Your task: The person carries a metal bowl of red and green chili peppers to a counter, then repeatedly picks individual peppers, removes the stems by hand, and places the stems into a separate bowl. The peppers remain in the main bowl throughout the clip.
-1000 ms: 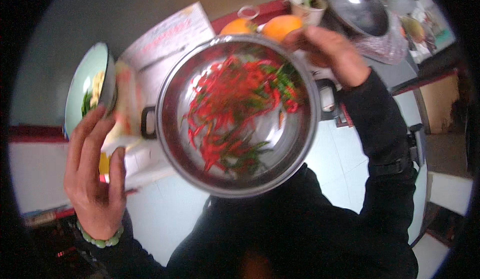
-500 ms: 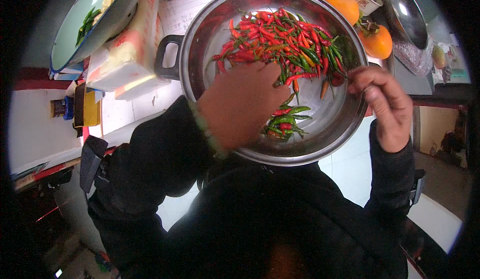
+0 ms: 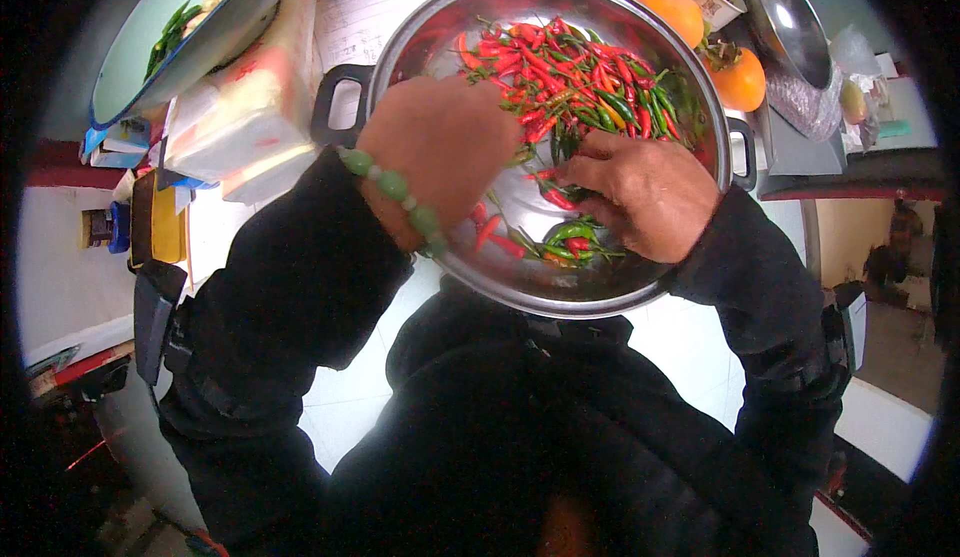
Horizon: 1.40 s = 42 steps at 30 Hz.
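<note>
Well, chillies (image 3: 560,67) lie in your steel pot (image 3: 640,279); your right hand (image 3: 650,194) curls half-closed among them, your left hand (image 3: 440,147) hides its fingers; I cannot tell how open that one is, or what either grips.

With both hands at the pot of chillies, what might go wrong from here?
The right hand is bare among the chillies, so their juice might irritate the skin. The beaded bracelet on the left hand is near the rim and could knock it. An orange fruit close beside the pot might roll if bumped.
</note>
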{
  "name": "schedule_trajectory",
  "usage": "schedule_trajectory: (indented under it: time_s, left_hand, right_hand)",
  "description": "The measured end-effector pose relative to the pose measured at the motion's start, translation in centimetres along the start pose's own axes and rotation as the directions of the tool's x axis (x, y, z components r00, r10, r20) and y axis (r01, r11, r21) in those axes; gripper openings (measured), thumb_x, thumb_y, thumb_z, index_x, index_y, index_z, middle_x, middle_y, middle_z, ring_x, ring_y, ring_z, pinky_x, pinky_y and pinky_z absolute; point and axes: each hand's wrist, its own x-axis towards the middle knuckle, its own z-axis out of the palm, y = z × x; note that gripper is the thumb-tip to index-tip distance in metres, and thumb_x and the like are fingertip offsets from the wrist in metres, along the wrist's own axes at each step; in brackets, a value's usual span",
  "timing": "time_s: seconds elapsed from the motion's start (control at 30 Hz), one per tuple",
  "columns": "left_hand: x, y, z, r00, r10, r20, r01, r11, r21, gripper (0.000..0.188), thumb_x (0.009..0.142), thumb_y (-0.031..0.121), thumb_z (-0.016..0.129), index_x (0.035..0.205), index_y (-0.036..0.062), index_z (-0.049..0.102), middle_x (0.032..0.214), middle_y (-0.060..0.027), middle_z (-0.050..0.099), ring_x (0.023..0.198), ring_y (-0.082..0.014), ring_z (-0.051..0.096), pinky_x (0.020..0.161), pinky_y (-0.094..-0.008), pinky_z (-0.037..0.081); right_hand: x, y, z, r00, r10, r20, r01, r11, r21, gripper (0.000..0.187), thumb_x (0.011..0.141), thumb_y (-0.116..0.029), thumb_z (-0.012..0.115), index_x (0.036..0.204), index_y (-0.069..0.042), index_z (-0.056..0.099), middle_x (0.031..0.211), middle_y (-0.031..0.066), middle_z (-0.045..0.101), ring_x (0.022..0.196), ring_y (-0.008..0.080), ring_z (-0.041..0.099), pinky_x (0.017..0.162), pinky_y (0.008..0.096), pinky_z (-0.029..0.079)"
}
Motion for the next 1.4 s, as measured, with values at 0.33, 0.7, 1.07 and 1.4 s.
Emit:
schedule_trajectory:
  time_s: [0.33,0.7,1.07,1.4]
  left_hand:
    - [-0.8,-1.3,-0.5,0.973,-0.115,-0.200,0.072,0.975,-0.208,0.016,0.073,0.010,0.055,0.088,0.0067,0.058,0.079,-0.0123,0.059,0.074,-0.0315,0.060,0.061,-0.0412,0.050]
    - [-0.9,-0.9,-0.7,0.944,-0.290,-0.158,0.130,0.765,-0.631,0.014,0.076,0.002,0.053,0.089,0.0036,0.058,0.079,-0.0144,0.061,0.070,-0.0315,0.061,0.061,-0.0377,0.050]
    - [-0.2,-1.2,-1.7,0.940,-0.270,0.210,0.210,-0.031,-0.977,0.007,0.084,0.003,0.056,0.090,-0.0007,0.055,0.084,-0.0061,0.063,0.079,-0.0129,0.063,0.072,-0.0238,0.048]
    - [1.4,2.9,-1.6,0.922,-0.282,-0.267,-0.121,0.446,-0.887,0.021,0.075,0.005,0.058,0.095,-0.0002,0.054,0.085,-0.0155,0.063,0.079,-0.0267,0.065,0.070,-0.0359,0.051]
  right_hand:
    - [0.9,-0.3,0.1,0.993,0.058,0.108,-0.058,0.998,-0.002,0.029,0.074,-0.005,0.062,0.102,-0.004,0.054,0.084,0.0171,0.059,0.082,0.0383,0.058,0.068,0.0460,0.045]
    - [-1.0,1.1,-1.5,0.981,0.195,-0.008,-0.152,0.789,0.595,0.043,0.073,0.012,0.045,0.112,-0.003,0.056,0.074,-0.0002,0.046,0.066,0.0097,0.043,0.060,0.0221,0.038]
    - [-1.5,1.9,-1.9,0.969,0.247,0.029,-0.102,0.290,0.952,0.014,0.080,0.006,0.049,0.093,0.000,0.054,0.084,0.0030,0.057,0.068,0.0078,0.054,0.065,0.0210,0.044]
    - [-2.2,1.0,-2.0,0.963,0.265,-0.045,-0.020,0.237,0.971,0.014,0.080,0.003,0.061,0.093,-0.002,0.057,0.078,-0.0012,0.057,0.067,0.0051,0.054,0.061,0.0186,0.043]
